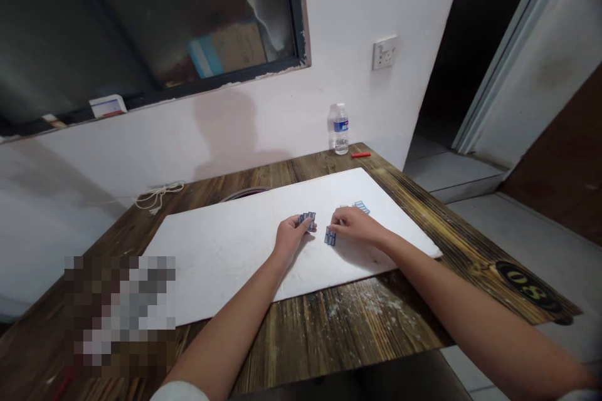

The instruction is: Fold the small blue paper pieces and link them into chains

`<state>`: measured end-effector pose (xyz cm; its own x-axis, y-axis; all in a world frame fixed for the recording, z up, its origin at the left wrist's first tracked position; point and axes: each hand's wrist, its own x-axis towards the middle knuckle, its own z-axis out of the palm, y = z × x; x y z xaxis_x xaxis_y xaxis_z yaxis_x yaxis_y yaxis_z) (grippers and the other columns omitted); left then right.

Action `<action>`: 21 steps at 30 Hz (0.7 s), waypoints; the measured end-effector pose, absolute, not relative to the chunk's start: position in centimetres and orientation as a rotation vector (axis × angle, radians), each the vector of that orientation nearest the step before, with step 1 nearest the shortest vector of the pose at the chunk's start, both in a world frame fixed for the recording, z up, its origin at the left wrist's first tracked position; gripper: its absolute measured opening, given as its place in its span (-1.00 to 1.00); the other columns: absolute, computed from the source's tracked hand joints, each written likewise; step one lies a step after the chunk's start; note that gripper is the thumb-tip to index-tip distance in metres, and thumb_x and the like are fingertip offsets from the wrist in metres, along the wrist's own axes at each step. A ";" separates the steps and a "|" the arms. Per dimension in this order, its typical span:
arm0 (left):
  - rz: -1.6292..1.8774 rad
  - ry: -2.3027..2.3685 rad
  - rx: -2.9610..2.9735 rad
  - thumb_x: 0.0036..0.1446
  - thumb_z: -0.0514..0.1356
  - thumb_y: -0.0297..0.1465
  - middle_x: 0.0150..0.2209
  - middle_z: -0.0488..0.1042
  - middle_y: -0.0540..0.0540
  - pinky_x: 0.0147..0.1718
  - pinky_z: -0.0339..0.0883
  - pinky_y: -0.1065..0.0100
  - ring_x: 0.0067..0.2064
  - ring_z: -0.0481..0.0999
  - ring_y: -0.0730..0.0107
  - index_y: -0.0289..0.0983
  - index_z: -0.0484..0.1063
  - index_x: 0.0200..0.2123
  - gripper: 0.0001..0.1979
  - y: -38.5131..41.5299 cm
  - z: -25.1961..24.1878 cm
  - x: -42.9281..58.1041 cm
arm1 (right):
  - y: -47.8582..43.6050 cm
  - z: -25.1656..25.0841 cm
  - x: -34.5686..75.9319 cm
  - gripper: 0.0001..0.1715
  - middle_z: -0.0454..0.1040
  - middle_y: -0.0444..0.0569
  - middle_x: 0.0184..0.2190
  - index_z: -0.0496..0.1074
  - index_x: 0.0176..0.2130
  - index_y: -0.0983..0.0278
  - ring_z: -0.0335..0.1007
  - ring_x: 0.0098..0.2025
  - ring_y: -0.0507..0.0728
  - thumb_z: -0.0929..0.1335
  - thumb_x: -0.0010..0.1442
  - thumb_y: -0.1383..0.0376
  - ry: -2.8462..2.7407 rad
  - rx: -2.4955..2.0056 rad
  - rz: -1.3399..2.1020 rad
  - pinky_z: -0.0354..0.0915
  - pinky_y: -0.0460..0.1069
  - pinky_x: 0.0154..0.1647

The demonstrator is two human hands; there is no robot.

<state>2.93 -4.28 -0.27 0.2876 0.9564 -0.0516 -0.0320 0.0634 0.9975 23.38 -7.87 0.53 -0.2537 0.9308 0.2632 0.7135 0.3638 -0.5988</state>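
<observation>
A white board [226, 263] lies flat on the wooden table [338, 326]. My left hand [292, 239] rests on the board, its fingers pinching a small blue-and-white gridded piece [307, 220]. My right hand [353, 227] lies close by, its fingertips at the top edge of a similar piece [330, 236] on the board. A third blue piece [362, 207] sits just beyond my right fingers. At this size I cannot tell what these pieces are, or whether my right hand grips anything.
A plastic water bottle [340, 129] and a red stick [360, 155] stand at the table's far edge, near a coiled white cord [158, 195]. A blurred patch [120, 307] covers the table's near left. A wall socket [385, 52] and doorway [461, 56] lie beyond.
</observation>
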 end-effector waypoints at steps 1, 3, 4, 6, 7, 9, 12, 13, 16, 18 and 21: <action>0.966 0.993 1.264 -0.17 0.42 -0.12 -0.42 0.56 -0.16 -0.47 0.41 0.43 -0.39 0.52 0.38 -0.36 0.54 -0.38 -0.58 -4.3 -0.2 2.9 | -8.0 0.6 23.3 -0.80 0.49 -0.05 -0.43 0.48 -0.45 0.27 0.34 -0.35 0.10 0.36 0.18 0.26 -2.113 -1.445 0.396 0.15 -0.03 -0.32; 0.957 1.003 1.270 -0.17 0.41 -0.13 -0.42 0.56 -0.16 -0.47 0.40 0.43 -0.39 0.51 0.38 -0.36 0.55 -0.38 -0.59 -4.4 -0.2 3.0 | -8.2 0.7 23.3 -0.80 0.50 -0.01 -0.40 0.49 -0.46 0.27 0.35 -0.29 0.13 0.36 0.19 0.27 -2.212 -1.492 0.240 0.14 -0.01 -0.27; 0.952 1.009 1.275 -0.16 0.41 -0.13 -0.42 0.56 -0.15 -0.47 0.40 0.43 -0.39 0.51 0.38 -0.36 0.55 -0.37 -0.59 -4.5 -0.1 3.0 | -8.2 0.7 23.4 -0.79 0.50 0.00 -0.38 0.49 -0.45 0.26 0.36 -0.27 0.15 0.36 0.20 0.26 -2.236 -1.519 0.182 0.13 0.01 -0.25; 0.940 1.019 1.299 -0.14 0.40 -0.12 -0.42 0.56 -0.15 -0.46 0.39 0.42 -0.39 0.51 0.38 -0.35 0.55 -0.37 -0.60 -4.5 -0.1 3.0 | -8.2 0.8 23.5 -0.77 0.50 0.02 -0.35 0.49 -0.44 0.27 0.36 -0.25 0.16 0.35 0.22 0.25 -2.220 -1.574 0.101 0.12 0.02 -0.23; 0.934 1.021 1.320 -0.12 0.39 -0.12 -0.42 0.56 -0.15 -0.45 0.39 0.42 -0.38 0.51 0.38 -0.35 0.55 -0.38 -0.61 -4.6 -0.1 3.0 | -8.2 0.8 23.5 -0.76 0.50 0.02 -0.35 0.50 -0.43 0.26 0.36 -0.24 0.17 0.34 0.24 0.24 -2.188 -1.587 0.087 0.12 0.02 -0.22; 0.921 1.015 1.377 -0.10 0.38 -0.12 -0.42 0.57 -0.15 -0.43 0.39 0.40 -0.38 0.51 0.36 -0.34 0.56 -0.39 -0.63 -4.5 -0.1 2.9 | -8.1 0.7 23.5 -0.76 0.49 0.00 -0.34 0.50 -0.39 0.26 0.36 -0.23 0.15 0.33 0.27 0.24 -2.094 -1.549 0.126 0.14 0.02 -0.21; 0.887 1.013 1.490 -0.07 0.36 -0.13 -0.42 0.58 -0.16 -0.39 0.37 0.36 -0.38 0.51 0.33 -0.33 0.57 -0.43 -0.65 -4.5 -0.1 2.9 | -8.1 0.7 23.1 -0.81 0.47 -0.05 -0.36 0.49 -0.33 0.24 0.34 -0.28 0.10 0.35 0.26 0.21 -1.951 -1.375 0.276 0.18 -0.01 -0.23; 0.872 1.014 1.525 -0.07 0.35 -0.13 -0.42 0.58 -0.16 -0.39 0.36 0.36 -0.39 0.51 0.33 -0.33 0.57 -0.43 -0.66 -4.5 0.0 2.8 | -8.1 0.6 22.9 -0.83 0.46 -0.06 -0.37 0.49 -0.32 0.24 0.32 -0.31 0.08 0.37 0.24 0.19 -1.914 -1.319 0.314 0.19 -0.02 -0.26; 0.822 1.012 1.615 -0.06 0.34 -0.12 -0.43 0.58 -0.15 -0.41 0.29 0.36 -0.41 0.48 0.33 -0.33 0.58 -0.44 -0.66 -4.4 -0.1 2.8 | -8.2 0.4 22.2 -0.82 0.43 -0.09 -0.41 0.48 -0.35 0.24 0.29 -0.37 0.06 0.39 0.20 0.18 -1.851 -1.206 0.390 0.21 -0.04 -0.31; 0.798 1.005 1.660 -0.06 0.33 -0.11 -0.45 0.58 -0.14 -0.43 0.23 0.37 -0.44 0.45 0.35 -0.34 0.58 -0.44 -0.64 -4.4 -0.2 2.7 | -8.2 0.3 21.9 -0.80 0.43 -0.08 -0.41 0.48 -0.39 0.24 0.31 -0.36 0.06 0.38 0.21 0.18 -1.833 -1.159 0.440 0.21 -0.04 -0.33; 0.785 1.010 1.674 -0.06 0.32 -0.10 -0.48 0.55 -0.11 -0.48 0.16 0.40 -0.48 0.39 0.41 -0.36 0.58 -0.44 -0.62 -4.3 -0.3 2.6 | -8.0 0.1 21.9 -0.80 0.44 -0.08 -0.41 0.48 -0.43 0.24 0.32 -0.36 0.06 0.38 0.19 0.20 -1.797 -1.143 0.496 0.22 -0.05 -0.34</action>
